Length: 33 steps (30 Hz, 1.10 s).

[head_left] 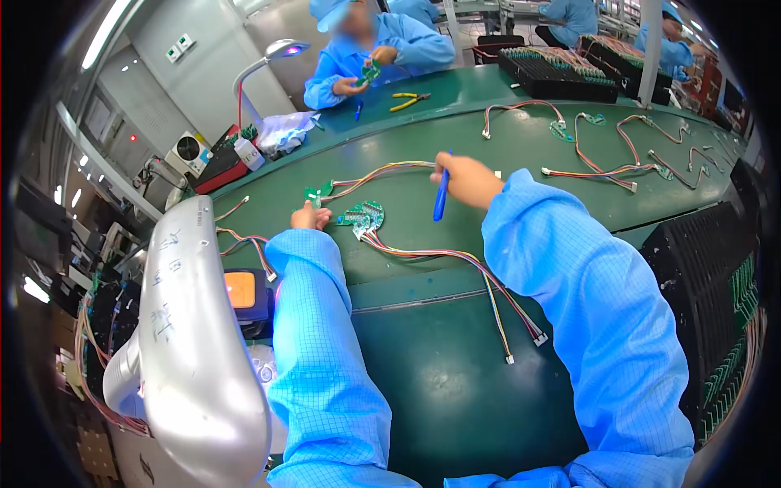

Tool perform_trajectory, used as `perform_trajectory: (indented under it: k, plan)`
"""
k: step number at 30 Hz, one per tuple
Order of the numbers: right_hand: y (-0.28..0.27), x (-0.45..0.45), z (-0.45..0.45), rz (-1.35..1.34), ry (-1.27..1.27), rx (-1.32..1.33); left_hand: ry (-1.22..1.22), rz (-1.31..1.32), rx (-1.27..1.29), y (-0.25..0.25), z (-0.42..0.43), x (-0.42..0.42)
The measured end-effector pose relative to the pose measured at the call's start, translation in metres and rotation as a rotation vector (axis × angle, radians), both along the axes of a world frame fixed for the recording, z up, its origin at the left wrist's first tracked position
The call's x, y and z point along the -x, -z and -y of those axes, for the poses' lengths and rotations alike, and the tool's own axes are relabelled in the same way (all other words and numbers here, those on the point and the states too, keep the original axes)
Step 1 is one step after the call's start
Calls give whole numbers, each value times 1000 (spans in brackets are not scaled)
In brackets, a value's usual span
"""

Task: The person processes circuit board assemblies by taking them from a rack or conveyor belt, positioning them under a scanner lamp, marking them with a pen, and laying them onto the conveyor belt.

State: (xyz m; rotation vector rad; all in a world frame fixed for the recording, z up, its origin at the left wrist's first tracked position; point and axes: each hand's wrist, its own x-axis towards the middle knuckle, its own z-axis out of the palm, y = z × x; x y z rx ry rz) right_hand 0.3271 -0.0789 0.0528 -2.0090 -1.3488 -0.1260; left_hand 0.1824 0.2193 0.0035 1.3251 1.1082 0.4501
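Note:
My left hand (309, 218) is closed on the edge of a small green circuit board (314, 195). From that board a bundle of coloured wires (378, 172) runs right, reaching my right hand (470, 180). A blue pen (441, 199) is gripped in my right hand, tilted over the bench. Whether these fingers also pinch the wires, I cannot tell. Just right of my left hand lies a rounded green circuit board (364, 215). Its wire harness (439, 254) trails toward the front right, ending in white connectors.
A silver lamp head (195, 325) fills the left side. Wired boards (561, 130) lie along the conveyor to the right. Black racks of boards (708, 325) stand at the right edge. Across the bench, a person (382, 49) handles a green board near yellow-handled pliers (407, 101).

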Motion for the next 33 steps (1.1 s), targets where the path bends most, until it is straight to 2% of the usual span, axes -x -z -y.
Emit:
perform_trajectory:
  k: [3, 6, 7, 9, 12, 14, 17, 19, 25, 28, 33]
  plan:
    - [-16, 42, 10, -138, -89, 283, 23, 46, -78, -3, 9, 5]
    - [-26, 82, 17, -103, -118, 540, -22, 175, -214, -11, 33, 9]
    - [-24, 87, 17, -92, -125, 542, -35, 229, -269, -12, 41, 10]
    - [-6, 89, 11, -69, -143, 546, -12, 339, -216, -20, 67, 15]
    - [36, 76, -4, -110, -168, 313, -28, 577, -51, -46, 125, 41]
    - [36, 75, -5, -127, -162, 217, -37, 760, 136, -50, 153, 65]
    - [25, 86, -2, -130, -151, 256, -16, 825, 239, -48, 185, 110]
    - [17, 99, 4, -144, -179, 338, 3, 790, 179, -43, 207, 137]
    - [37, 111, -20, 127, -65, 300, 44, 611, 96, -20, 231, 190]
    - [38, 115, -29, 229, -33, 169, 110, 583, 110, -18, 232, 205]
    - [-5, 122, -38, -411, -95, -15, 177, 612, 284, -15, 227, 211]
